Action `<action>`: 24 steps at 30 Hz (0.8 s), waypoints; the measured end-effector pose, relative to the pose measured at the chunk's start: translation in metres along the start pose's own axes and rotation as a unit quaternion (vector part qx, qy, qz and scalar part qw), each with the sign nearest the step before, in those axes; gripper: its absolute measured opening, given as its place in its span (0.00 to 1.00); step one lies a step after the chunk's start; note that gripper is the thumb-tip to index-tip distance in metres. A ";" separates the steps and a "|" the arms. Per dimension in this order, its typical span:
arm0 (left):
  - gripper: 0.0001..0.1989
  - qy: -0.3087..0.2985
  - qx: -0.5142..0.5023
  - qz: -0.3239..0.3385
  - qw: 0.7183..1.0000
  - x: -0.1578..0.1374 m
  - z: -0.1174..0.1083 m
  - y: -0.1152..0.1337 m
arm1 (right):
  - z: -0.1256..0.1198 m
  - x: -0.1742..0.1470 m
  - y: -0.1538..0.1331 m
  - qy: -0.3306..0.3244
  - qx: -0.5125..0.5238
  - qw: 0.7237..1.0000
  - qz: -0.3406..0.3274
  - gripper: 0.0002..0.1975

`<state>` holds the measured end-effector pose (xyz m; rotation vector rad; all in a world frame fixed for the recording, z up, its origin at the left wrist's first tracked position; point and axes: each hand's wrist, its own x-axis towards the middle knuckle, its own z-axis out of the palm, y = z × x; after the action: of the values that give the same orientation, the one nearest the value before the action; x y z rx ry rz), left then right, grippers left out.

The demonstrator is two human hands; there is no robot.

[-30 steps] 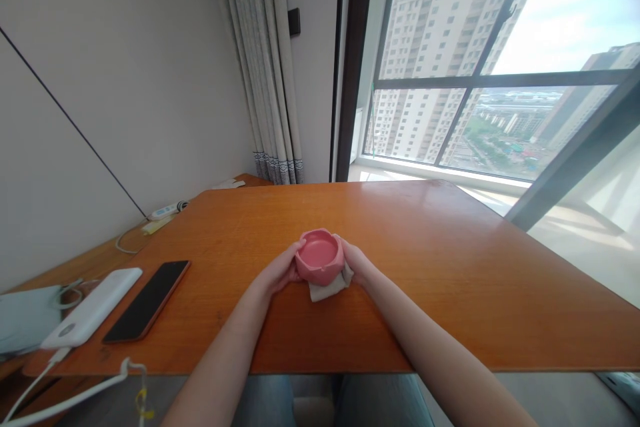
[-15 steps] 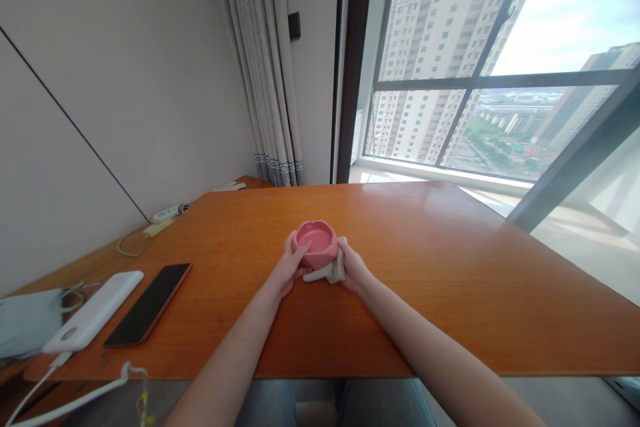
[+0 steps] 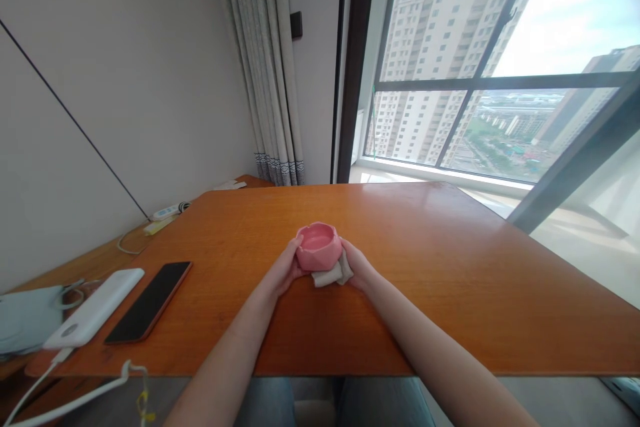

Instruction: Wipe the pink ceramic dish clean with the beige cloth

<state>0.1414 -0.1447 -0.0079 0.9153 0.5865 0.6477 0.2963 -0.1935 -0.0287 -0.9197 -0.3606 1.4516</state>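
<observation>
Between my hands is a pink ashtray, a small round bowl with faceted sides and a notched rim, tipped slightly so that its near side shows. My left hand is closed on its left side, thumb near the rim. A pale grey-white cloth bunches under and along the ashtray's lower right. My right hand grips this cloth against the right side, with its fingertips partly hidden behind the ashtray.
On the left of the wooden table lie a black-screened phone and a white power bank with a cable. A power strip is by the wall. A large window stands beyond the table.
The ashtray has tilted, showing more of its near side and less of its inside. My left thumb has moved from inside the bowl to its left edge. The cloth has shifted slightly right.
</observation>
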 end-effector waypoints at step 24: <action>0.24 0.093 -0.053 0.096 0.990 0.010 0.000 -0.004 | 0.017 -0.014 -0.007 0.029 0.049 0.998 -0.016 0.10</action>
<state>0.1490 -0.1387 -0.0130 0.8226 0.6277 0.9363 0.2868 -0.2006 -0.0091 -0.8710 -0.2584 1.3985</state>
